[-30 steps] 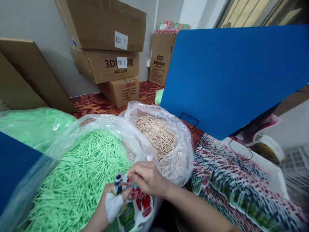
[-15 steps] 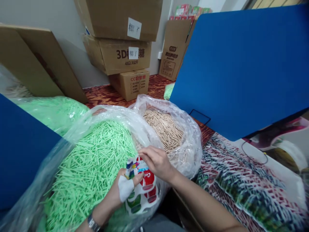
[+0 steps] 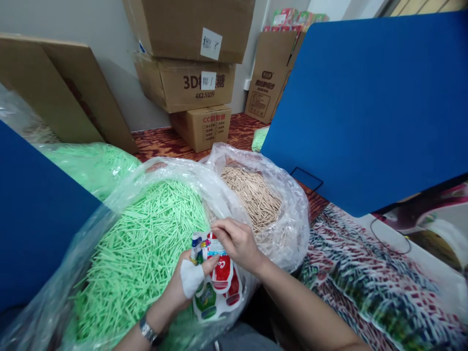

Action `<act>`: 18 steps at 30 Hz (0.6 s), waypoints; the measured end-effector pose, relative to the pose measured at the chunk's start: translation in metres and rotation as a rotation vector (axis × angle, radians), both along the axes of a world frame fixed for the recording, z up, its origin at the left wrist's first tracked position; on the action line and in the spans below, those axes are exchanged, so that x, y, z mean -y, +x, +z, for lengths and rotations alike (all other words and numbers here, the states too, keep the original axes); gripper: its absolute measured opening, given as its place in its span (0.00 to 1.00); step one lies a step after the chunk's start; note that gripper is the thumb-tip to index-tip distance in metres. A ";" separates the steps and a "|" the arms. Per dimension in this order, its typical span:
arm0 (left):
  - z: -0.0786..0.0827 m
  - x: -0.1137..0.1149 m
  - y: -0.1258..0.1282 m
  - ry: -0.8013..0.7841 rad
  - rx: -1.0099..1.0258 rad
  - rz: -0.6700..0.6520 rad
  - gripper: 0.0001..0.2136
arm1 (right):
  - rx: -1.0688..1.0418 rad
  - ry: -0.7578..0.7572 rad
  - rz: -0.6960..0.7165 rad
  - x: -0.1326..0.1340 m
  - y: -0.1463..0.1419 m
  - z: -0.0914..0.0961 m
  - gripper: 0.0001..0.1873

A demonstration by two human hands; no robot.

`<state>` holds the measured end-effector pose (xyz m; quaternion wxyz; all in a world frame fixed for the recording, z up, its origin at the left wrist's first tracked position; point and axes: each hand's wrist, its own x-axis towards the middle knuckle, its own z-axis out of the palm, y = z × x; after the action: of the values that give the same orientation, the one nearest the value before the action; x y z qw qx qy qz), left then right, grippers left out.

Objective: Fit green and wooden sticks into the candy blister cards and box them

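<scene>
A printed plastic pouch (image 3: 221,273) with red and green bottle pictures is held upright between my two hands. My left hand (image 3: 186,278), wrapped with a white patch around the thumb base and wearing a metal watch, grips its left side with the thumb across the front. At the top right corner, my right hand (image 3: 237,243) pinches the pouch's edge. Whether the mouth of the pouch is parted cannot be seen. Beneath and left of the hands lies a large clear bag of green sticks (image 3: 149,248). Behind the right hand stands another clear bag of tan sticks (image 3: 252,195).
Cardboard boxes (image 3: 201,85) are stacked by the wall. A blue panel (image 3: 373,107) fills the right, another blue panel (image 3: 40,214) the left. Many printed pouches (image 3: 365,287) lie in rows at lower right. A further bag of green sticks (image 3: 95,163) sits behind.
The camera view has shifted slightly, so the surroundings sit a little further right. The pouch's front now faces me flatter and clearer. Both hands keep their hold on it.
</scene>
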<state>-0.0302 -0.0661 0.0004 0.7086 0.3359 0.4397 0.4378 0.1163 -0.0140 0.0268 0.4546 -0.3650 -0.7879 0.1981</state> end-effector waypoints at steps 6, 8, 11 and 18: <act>-0.002 -0.001 -0.007 0.064 -0.099 -0.064 0.13 | -0.036 -0.064 0.023 -0.003 -0.001 0.001 0.06; -0.003 -0.002 -0.008 0.090 -0.154 -0.039 0.13 | -0.025 -0.115 0.025 -0.003 0.001 0.001 0.07; -0.007 -0.004 -0.010 0.117 -0.237 0.003 0.13 | 0.028 -0.164 0.010 0.000 0.001 0.002 0.10; -0.017 -0.004 -0.009 0.153 -0.184 0.055 0.13 | 0.045 -0.108 0.163 -0.005 0.019 0.007 0.11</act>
<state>-0.0395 -0.0618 -0.0167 0.6253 0.4158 0.4772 0.4565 0.1354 -0.0090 0.0342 0.3989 -0.3280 -0.8132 0.2685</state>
